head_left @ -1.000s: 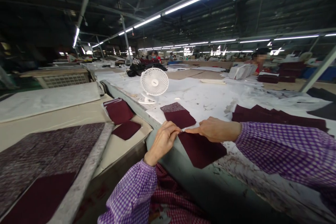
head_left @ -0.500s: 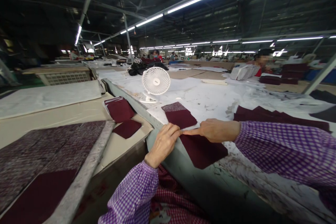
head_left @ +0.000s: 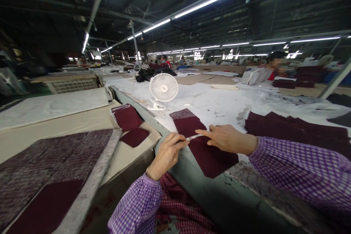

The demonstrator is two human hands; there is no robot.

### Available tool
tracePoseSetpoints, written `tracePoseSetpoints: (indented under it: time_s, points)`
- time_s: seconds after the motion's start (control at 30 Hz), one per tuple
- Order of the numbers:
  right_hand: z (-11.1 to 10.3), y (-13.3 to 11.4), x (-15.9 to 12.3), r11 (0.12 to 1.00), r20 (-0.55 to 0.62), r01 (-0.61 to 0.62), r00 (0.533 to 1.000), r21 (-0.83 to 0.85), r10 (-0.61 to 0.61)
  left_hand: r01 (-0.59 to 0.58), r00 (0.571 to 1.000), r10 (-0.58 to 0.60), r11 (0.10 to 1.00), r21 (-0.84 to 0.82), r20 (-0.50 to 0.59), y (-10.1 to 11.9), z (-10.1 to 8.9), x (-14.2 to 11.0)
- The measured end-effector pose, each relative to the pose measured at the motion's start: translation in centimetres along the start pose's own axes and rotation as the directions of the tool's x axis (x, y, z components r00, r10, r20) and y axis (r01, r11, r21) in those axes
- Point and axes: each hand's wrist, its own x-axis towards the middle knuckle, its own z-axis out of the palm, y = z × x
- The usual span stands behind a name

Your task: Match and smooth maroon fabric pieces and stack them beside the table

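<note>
At the edge of the white-covered table, a maroon fabric piece [head_left: 216,159] hangs partly over the side. Just beyond it lies another maroon piece with a speckled end [head_left: 188,124]. A narrow white strip [head_left: 195,137] shows between them. My left hand [head_left: 166,153] is closed, thumb and fingers pinching at the strip's left end by the fabric edge. Over the fabric, at the strip's right end, is my right hand [head_left: 226,138]. Its index finger stretches left with the thumb apart below, and nothing shows in its grasp.
A white clip fan [head_left: 163,87] stands behind the fabric. On the lower left table lie small stacked maroon pieces [head_left: 127,117] and speckled cloth [head_left: 63,153]. More maroon fabric [head_left: 296,131] spreads at right, beyond my sleeve. A person [head_left: 275,65] works in the background at right.
My right hand has shifted slightly, its index finger lifting away from my left fingertips. The white strip between the maroon pieces now shows. My left hand stays nearly in place.
</note>
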Motion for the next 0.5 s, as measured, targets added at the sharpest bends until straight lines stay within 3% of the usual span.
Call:
tracePoseSetpoints:
  time_s: [0.1,0.27,0.33,0.43,0.5]
  points:
    - [0.2,1.5,0.4,0.975,0.017,-0.026,1.0,0.221,0.023,-0.013,1.0,0.013,1.0,0.005,-0.006,-0.3,0.0,-0.2]
    - [0.9,3.1,1.0,0.826,0.058,-0.066,0.998,0.56,0.04,0.004,1.0,-0.004,1.0,-0.007,-0.013,-0.2,0.0,0.1]
    - [0.9,3.2,1.1,0.79,0.006,-0.018,1.0,0.612,0.018,0.011,1.0,-0.011,1.0,-0.029,-0.013,-0.1,-0.1,0.2]
    - [0.4,3.3,1.0,0.809,-0.058,0.043,0.998,0.587,-0.011,0.044,0.999,-0.046,0.992,-0.121,-0.015,-0.5,-0.4,0.3]
    - [0.0,3.9,0.8,0.827,-0.021,0.01,1.0,0.563,0.002,0.102,0.993,-0.111,0.977,-0.189,-0.033,-1.1,-0.5,0.5]
